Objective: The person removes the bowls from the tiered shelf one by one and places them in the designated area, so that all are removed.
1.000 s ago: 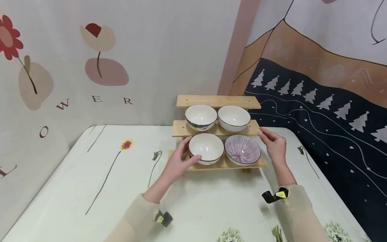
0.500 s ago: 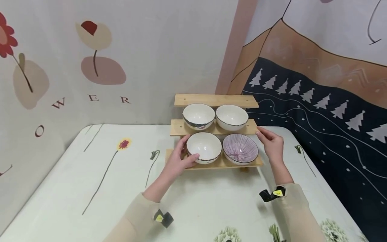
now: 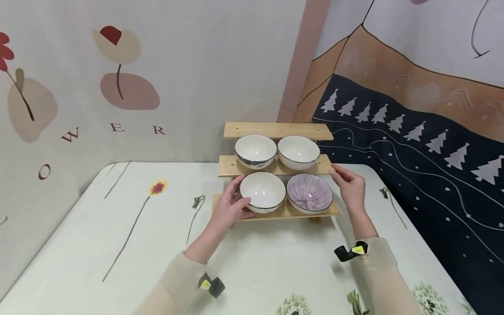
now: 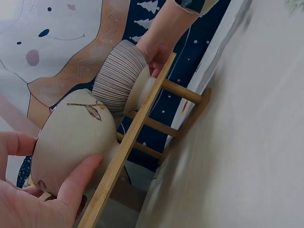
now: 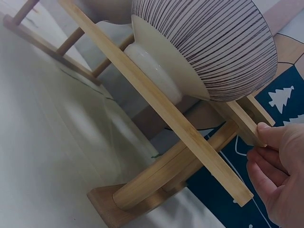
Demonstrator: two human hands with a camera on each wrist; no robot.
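Left hand [image 3: 227, 205], mine: fingers curled round white bowl [image 3: 263, 190], on lowest board [image 3: 286, 215] of rack [image 3: 278, 130]. Right hand [image 3: 351, 190], mine: pinching near end of middle board [image 3: 324, 163]. Between my hands: purple bowl [image 3: 309, 193]. Beyond: two more bowls [image 3: 256, 149].

Your head view is bright and even, lit seemingly from above: small glints sit in the white bowl [image 3: 262, 192], and soft shadows fall on the surface [image 3: 271, 267] below the shelf [image 3: 278, 130]. Your wrist views are dimmer, the left one washed out at upper left, the right one showing pale patches at left.
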